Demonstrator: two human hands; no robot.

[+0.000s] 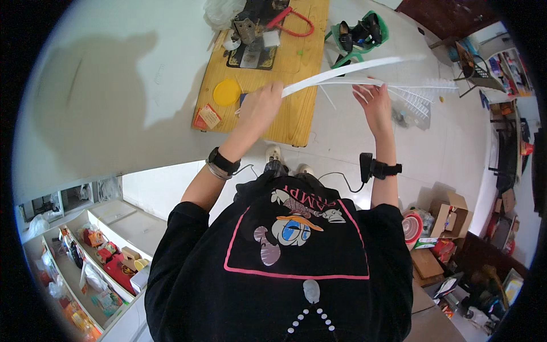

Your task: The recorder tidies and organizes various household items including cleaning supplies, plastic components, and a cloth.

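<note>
My left hand (263, 102) grips one end of a long, flat white strip (342, 73), over the right side of the wooden table (295, 107). The strip curves away up to the right, and its far end is blurred. My right hand (374, 104) is above the tiled floor, its fingers curled at a second thin white piece (352, 80). Comb-like white pieces (412, 100) with fine teeth fan out to the right of that hand. How these pieces join is hidden by my fingers.
On the table are a yellow round lid (227, 92), small printed cards (208, 116) and a red looped handle (301, 30). A green plastic chair (359, 38) bearing black shoes stands beyond. Cardboard boxes (455, 213) are at right, a shelf unit (72, 256) at lower left.
</note>
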